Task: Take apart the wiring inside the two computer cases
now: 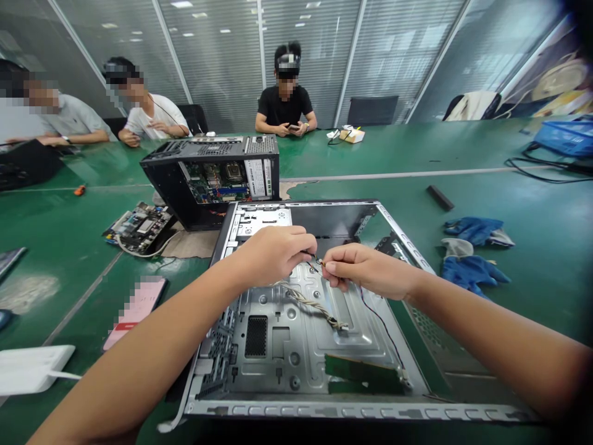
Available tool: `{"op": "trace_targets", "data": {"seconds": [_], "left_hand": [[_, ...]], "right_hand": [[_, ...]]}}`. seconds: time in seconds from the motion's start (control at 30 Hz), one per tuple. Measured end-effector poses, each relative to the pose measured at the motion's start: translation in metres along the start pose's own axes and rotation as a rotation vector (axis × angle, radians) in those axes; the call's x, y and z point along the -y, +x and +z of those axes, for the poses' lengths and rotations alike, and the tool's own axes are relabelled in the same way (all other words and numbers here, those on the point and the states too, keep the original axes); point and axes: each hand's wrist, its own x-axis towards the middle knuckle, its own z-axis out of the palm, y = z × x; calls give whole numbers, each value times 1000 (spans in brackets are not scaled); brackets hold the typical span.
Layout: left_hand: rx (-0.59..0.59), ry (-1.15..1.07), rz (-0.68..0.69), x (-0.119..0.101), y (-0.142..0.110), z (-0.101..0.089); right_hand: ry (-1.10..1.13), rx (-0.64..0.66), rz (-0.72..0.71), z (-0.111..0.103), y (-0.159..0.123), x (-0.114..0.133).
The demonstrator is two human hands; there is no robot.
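An open computer case [259, 408] lies flat in front of me, its bare metal inside facing up. Above its middle, my left hand [280, 254] pinches a thin dark wire [317, 262]. My right hand [351, 266] is closed on the same thin wires, its thumb and forefinger pressed together just to the right. What tips the wires have is too small to make out. Below the hands, a twisted pale cable [315, 301] with a small plug rests on the case floor. Another dark wire [383, 320] curves down the right side of the case.
A second computer case [208, 148] with a motherboard stands upright behind, beside a loose circuit board [143, 225]. Left lie a pink phone [134, 312] and white box [37, 368]; right, blue gloves [472, 266] and a dark bar [439, 198]. Several people sit across the table.
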Motion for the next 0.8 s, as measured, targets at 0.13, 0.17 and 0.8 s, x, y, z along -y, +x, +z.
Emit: {"op": "trace_targets", "data": {"seconds": [0.13, 0.17, 0.8], "left_hand": [[92, -33, -20, 2, 0, 2], [104, -40, -22, 2, 0, 3], [-63, 7, -25, 1, -1, -1]], "right_hand": [[-121, -11, 43, -1, 1, 2], [-128, -7, 45, -1, 1, 2], [57, 132, -30, -4, 0, -3]]}}
